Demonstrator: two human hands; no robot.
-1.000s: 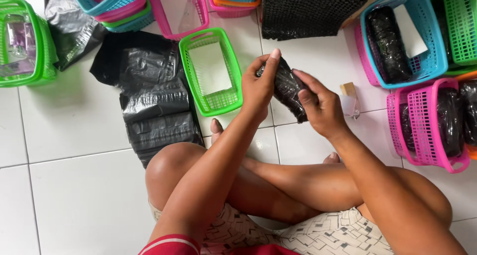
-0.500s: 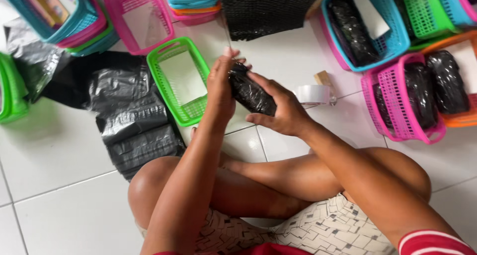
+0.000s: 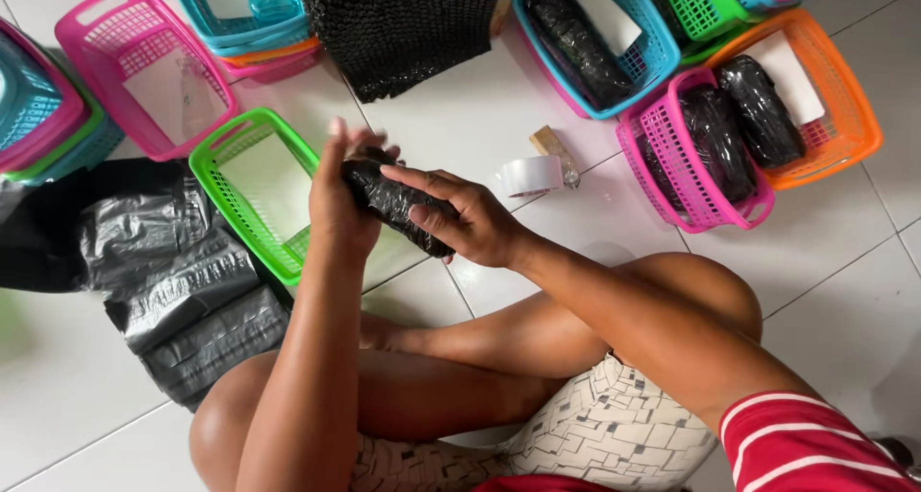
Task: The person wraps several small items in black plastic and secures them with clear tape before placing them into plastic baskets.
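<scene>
Both hands grip one black bubble-wrapped bundle (image 3: pixel 398 204) above the tiled floor (image 3: pixel 844 291): the left hand (image 3: pixel 341 204) closed around its upper end, the right hand (image 3: pixel 465 219) clasping its lower end. Just beyond lie a green basket (image 3: pixel 225 156) and a tape roll (image 3: pixel 531 175). Farther off, a pink basket (image 3: pixel 662 156) contains a wrapped bundle.

Right hand (image 3: pixel 470 225) now wraps over black parcel (image 3: pixel 398 204).

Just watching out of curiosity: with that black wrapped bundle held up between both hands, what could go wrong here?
The black wrapped bundle is pinched between the left hand and right hand above the floor; it might slip and drop. The tape roll lies loose near the knee and could get knocked away.
</scene>
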